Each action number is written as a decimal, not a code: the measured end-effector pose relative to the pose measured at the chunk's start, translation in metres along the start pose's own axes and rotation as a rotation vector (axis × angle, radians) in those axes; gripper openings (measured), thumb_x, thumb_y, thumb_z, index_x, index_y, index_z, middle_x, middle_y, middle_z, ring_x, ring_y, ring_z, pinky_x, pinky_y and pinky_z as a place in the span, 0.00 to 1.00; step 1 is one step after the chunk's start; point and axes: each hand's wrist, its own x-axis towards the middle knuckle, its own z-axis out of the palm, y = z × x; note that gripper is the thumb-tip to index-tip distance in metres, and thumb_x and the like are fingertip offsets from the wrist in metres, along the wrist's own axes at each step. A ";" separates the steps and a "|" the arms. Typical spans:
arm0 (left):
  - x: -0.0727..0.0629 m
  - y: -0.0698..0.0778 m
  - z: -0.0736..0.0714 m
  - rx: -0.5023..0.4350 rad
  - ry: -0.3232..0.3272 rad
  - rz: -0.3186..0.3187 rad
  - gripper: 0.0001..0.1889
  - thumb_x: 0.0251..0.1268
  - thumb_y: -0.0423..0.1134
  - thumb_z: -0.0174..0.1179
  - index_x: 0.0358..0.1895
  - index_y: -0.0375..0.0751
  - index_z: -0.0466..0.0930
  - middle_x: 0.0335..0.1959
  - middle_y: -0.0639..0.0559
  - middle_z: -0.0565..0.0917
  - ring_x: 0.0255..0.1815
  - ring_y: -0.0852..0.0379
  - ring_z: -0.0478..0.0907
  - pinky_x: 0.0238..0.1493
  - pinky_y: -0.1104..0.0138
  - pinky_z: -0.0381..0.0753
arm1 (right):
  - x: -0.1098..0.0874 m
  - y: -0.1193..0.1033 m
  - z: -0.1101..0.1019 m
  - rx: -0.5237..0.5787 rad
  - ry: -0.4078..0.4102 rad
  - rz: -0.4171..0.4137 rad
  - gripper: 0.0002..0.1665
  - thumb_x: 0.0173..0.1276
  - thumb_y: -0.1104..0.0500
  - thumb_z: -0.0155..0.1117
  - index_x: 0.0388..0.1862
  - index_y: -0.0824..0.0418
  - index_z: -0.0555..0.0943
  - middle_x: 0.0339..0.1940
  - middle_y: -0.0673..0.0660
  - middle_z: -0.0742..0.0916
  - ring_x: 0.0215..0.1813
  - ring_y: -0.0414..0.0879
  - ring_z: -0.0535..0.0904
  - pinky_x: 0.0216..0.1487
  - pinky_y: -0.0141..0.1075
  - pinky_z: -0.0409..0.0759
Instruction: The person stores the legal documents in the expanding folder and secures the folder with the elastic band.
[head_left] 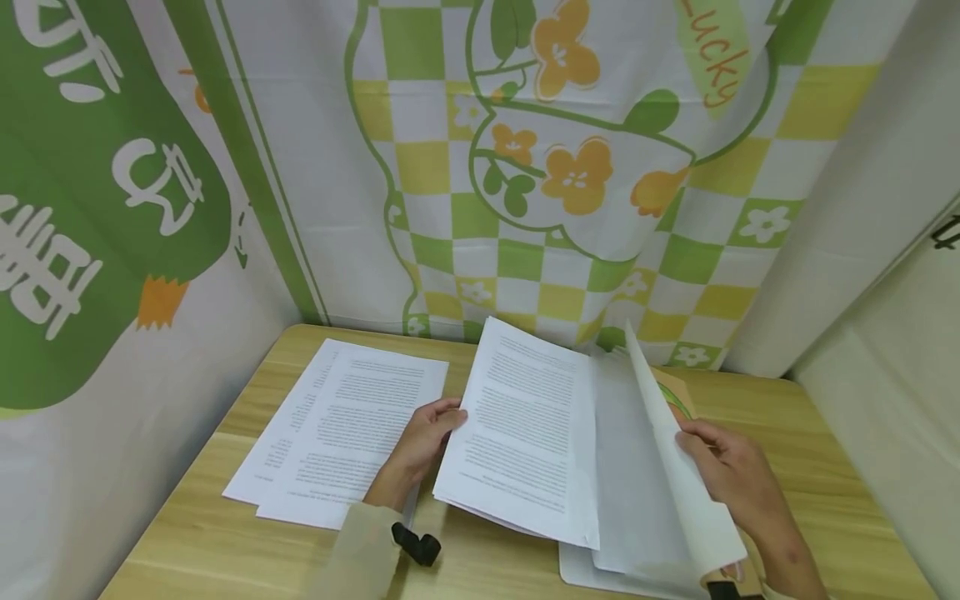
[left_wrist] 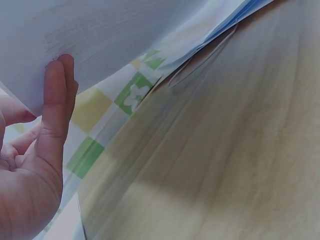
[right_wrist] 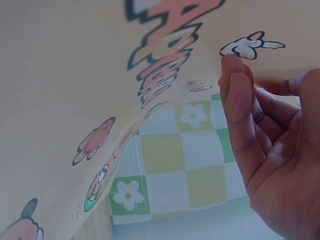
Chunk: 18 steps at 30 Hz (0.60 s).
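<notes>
Saw, at the left side of the table (head_left: pixel 187 550), some loose printed sheets (head_left: pixel 360 433), lying flat with one partly over another. Noticed the left sleeve (head_left: pixel 360 546) across the near corner. Judged one rub there enough to push the sheets out of line.

Next to the sheets, found the left hand (head_left: pixel 420 442) pinching the left edge of a thin stack of pages (head_left: pixel 517 433), with the thumb in front and the fingers behind. Saw the stack in the middle, between both hands, with the left side lifted off the table. Thought of back pages slipping down, because of a grip on one edge only. Thought too of a crease, from too hard a squeeze.

Right of the stack, saw an open folder (head_left: pixel 633 475). Could not make out for sure any join between stack and folder. Feared a rip there, if joined, from a pull both ways.

Last, found the right hand (head_left: pixel 738 475) pinching the edge of the folder's cover (head_left: pixel 686 471), holding it up on a slant. Judged a flop onto the pages possible, with bent corners, from letting go too soon.
</notes>
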 end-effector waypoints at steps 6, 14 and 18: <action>-0.002 0.000 0.002 0.002 -0.009 -0.018 0.22 0.77 0.33 0.56 0.68 0.25 0.72 0.47 0.41 0.88 0.39 0.55 0.86 0.37 0.66 0.84 | 0.000 0.000 0.001 0.008 0.003 -0.006 0.25 0.81 0.49 0.56 0.60 0.67 0.83 0.41 0.63 0.88 0.29 0.46 0.82 0.25 0.40 0.82; -0.005 0.002 -0.001 0.044 -0.028 0.003 0.20 0.76 0.31 0.57 0.66 0.24 0.74 0.46 0.43 0.88 0.40 0.56 0.84 0.39 0.67 0.82 | -0.001 0.001 0.000 -0.016 0.003 -0.003 0.25 0.82 0.48 0.55 0.62 0.67 0.82 0.37 0.60 0.87 0.28 0.45 0.81 0.25 0.39 0.80; -0.002 0.001 -0.001 0.048 -0.037 0.004 0.21 0.77 0.33 0.56 0.66 0.24 0.73 0.47 0.41 0.88 0.41 0.55 0.85 0.40 0.66 0.83 | 0.000 0.002 0.000 -0.014 0.004 -0.007 0.25 0.82 0.48 0.55 0.61 0.66 0.82 0.40 0.61 0.87 0.28 0.46 0.81 0.25 0.40 0.80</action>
